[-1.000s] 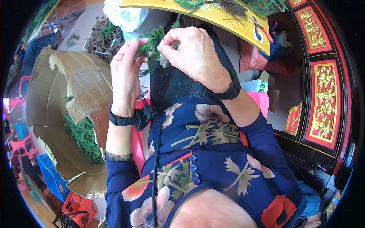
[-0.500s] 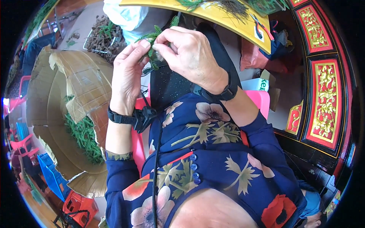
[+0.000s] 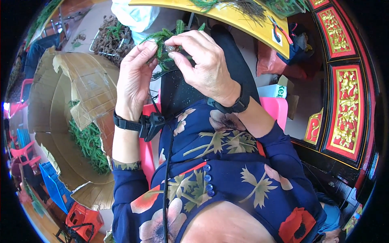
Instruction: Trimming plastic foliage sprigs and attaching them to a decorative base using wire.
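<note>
My left hand [image 3: 135,73] is closed, thumb and fingers pinching a green fern-like sprig [image 3: 159,40] above my lap. Its serrated fronds fan out between the two hands and past the fingertips. My right hand [image 3: 204,67] comes in from the right, thumb and forefinger closed around a small greyish-brown lump [image 3: 170,49] beside the sprig. Whether that lump is joined to the sprig I cannot tell. The lower fingers of both hands are partly hidden.
A torn cardboard box [image 3: 87,77] holding green sprigs [image 3: 91,148] stands at my left. Beyond it is a wire basket of brown clumps [image 3: 111,36] next to a white bag [image 3: 135,16]. Pliers [image 3: 278,30] lie on the yellow table [image 3: 239,18]; carved panels [image 3: 345,109] stand at right.
My right hand has shifted slightly right and its fingertips have drawn away from the left hand's, showing the greyish-brown lump. More of the sprig's fronds stand up between the hands.
</note>
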Tool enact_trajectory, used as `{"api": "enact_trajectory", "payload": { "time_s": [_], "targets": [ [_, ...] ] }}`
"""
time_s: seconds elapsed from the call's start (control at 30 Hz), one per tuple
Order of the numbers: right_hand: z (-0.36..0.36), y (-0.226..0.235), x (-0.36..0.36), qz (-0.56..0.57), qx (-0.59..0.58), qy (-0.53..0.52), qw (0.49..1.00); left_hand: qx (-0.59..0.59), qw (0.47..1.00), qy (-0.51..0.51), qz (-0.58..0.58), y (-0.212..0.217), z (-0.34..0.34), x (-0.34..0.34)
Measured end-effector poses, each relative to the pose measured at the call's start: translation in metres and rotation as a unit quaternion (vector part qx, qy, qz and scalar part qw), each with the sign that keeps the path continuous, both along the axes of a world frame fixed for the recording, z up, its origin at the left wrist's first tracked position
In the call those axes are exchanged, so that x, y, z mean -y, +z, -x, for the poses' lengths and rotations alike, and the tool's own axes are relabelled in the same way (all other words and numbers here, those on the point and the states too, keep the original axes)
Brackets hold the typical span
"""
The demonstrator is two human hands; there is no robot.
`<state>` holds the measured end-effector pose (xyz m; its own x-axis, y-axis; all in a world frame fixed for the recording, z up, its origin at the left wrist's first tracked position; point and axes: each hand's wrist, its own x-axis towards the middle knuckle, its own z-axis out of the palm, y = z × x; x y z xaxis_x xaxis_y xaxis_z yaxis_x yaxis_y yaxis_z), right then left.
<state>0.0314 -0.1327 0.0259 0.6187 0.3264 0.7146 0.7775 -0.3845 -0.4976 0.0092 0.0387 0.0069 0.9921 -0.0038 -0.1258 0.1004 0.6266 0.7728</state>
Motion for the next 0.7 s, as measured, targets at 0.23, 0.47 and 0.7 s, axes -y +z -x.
{"api": "enact_trajectory", "payload": {
  "time_s": [0.23,0.47,0.7],
  "targets": [
    [0.003,0.001,0.002,-0.017,0.024,-0.001,1.0,0.065,0.991,0.032,-0.113,0.0,0.004,0.007],
    [0.005,-0.013,0.004,-0.105,0.036,-0.009,0.994,0.09,0.947,0.135,-0.277,0.002,0.009,0.026],
    [0.013,-0.013,0.006,-0.148,-0.003,-0.018,0.989,0.159,0.884,0.212,-0.384,0.005,0.015,0.041]
  ]
}}
